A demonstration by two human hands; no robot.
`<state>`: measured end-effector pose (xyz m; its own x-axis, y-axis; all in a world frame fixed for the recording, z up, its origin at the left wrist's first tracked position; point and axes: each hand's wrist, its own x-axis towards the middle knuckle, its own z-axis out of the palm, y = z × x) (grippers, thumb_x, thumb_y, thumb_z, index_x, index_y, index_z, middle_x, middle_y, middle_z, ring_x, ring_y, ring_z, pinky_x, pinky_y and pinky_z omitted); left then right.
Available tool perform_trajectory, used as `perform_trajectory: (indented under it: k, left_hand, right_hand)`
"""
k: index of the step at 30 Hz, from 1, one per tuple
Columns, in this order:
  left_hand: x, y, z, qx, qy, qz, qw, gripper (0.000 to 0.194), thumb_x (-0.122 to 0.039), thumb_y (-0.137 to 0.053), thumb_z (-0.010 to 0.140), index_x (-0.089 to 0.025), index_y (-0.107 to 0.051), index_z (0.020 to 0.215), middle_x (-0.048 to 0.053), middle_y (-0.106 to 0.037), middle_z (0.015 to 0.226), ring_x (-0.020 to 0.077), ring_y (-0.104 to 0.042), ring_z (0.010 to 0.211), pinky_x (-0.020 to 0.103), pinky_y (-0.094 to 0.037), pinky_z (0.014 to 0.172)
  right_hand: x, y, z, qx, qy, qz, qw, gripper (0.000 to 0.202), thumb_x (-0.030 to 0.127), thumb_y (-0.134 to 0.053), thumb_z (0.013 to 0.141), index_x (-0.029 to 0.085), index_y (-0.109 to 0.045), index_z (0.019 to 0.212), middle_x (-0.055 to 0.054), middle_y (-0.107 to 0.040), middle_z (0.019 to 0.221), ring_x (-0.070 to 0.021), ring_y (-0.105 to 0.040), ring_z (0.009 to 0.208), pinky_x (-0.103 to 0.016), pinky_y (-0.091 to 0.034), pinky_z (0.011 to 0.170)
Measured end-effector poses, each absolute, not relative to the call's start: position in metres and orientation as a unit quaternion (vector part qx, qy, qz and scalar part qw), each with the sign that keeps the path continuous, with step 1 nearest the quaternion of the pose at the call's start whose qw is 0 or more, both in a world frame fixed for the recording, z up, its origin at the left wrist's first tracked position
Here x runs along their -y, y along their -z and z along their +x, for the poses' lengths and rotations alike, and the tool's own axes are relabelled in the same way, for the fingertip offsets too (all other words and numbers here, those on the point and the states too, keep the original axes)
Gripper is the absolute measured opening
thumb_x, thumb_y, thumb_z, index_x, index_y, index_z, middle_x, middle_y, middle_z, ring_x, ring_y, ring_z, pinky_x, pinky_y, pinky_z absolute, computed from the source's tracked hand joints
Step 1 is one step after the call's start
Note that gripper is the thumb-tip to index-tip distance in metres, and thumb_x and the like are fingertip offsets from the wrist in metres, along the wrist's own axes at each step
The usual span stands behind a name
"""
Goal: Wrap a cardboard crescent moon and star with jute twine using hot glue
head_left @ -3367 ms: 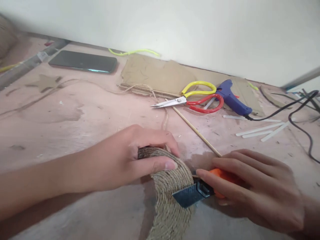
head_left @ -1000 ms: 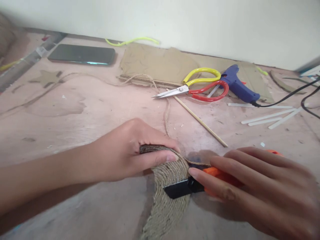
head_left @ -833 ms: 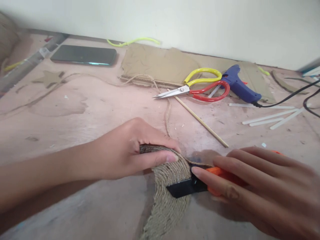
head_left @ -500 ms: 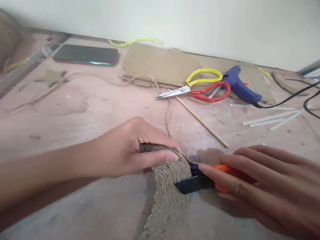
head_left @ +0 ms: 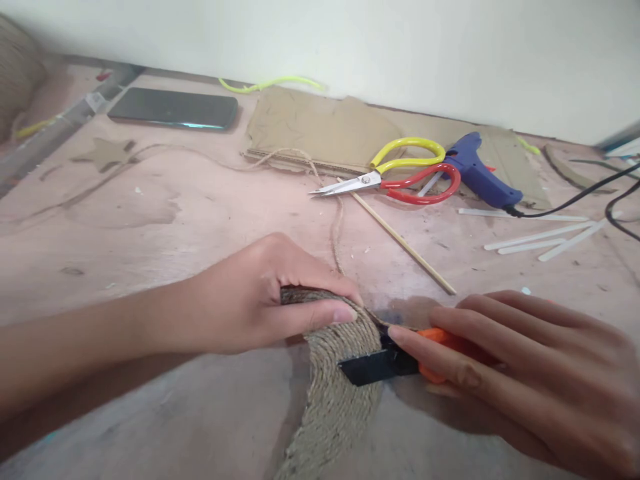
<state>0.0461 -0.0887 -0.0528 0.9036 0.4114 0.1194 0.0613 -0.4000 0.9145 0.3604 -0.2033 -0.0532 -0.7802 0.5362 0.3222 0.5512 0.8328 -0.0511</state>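
curved strip already twine-covered where visible, clamped in left hand; right hand grips utility knife; loose twine remains unlaid, trailing toward table's left edge

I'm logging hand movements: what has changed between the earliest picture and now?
The right hand, still holding the cutter, has drawn toward the wearer, clear of the wooden stick, whose near end now shows. More loose strand is visible between that hand and the rope-covered piece. The left hand still grips the piece; scissors, glue gun and phone stayed put.
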Motion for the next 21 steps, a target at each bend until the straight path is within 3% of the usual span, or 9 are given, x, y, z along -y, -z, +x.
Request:
perform_trajectory:
  k: [3,13,18,21]
  left_hand:
    - [0.088,0.052,0.045,-0.146,-0.164,0.822,0.526,0.023,-0.029,-0.064,0.115,-0.017,-0.084,0.115,0.003,-0.085,0.095,0.0113,-0.074,0.076,0.017,-0.057,0.070]
    - [0.089,0.057,0.047,-0.139,-0.180,0.826,0.515,0.019,-0.028,-0.066,0.112,-0.022,-0.084,0.116,0.004,-0.088,0.097,0.0156,-0.079,0.079,0.023,-0.060,0.072]
    - [0.089,0.056,0.047,-0.138,-0.174,0.821,0.527,0.017,-0.025,-0.071,0.110,-0.019,-0.085,0.115,0.003,-0.087,0.097,0.0137,-0.078,0.079,0.020,-0.059,0.072]
    - [0.088,0.055,0.046,-0.135,-0.168,0.814,0.539,0.017,-0.023,-0.073,0.108,-0.017,-0.085,0.118,0.004,-0.087,0.100,0.0137,-0.077,0.081,0.019,-0.059,0.074]
  right_hand:
    - [0.203,0.051,0.368,0.944,0.023,-0.291,0.151,0.046,0.019,-0.072,0.107,0.016,-0.071,0.153,-0.007,-0.081,0.124,-0.0229,-0.072,0.105,-0.043,-0.057,0.086]
    - [0.200,0.050,0.351,0.943,0.027,-0.276,0.184,0.034,0.018,-0.064,0.111,0.011,-0.073,0.143,-0.009,-0.079,0.110,-0.0228,-0.073,0.102,-0.039,-0.056,0.079]
    - [0.199,0.049,0.354,0.943,0.019,-0.279,0.181,0.036,0.016,-0.066,0.110,0.011,-0.072,0.145,-0.009,-0.078,0.111,-0.0223,-0.071,0.102,-0.039,-0.056,0.081]
    - [0.199,0.050,0.360,0.943,0.021,-0.283,0.172,0.043,0.026,-0.071,0.109,0.017,-0.071,0.151,-0.008,-0.080,0.113,-0.0228,-0.073,0.101,-0.039,-0.059,0.083]
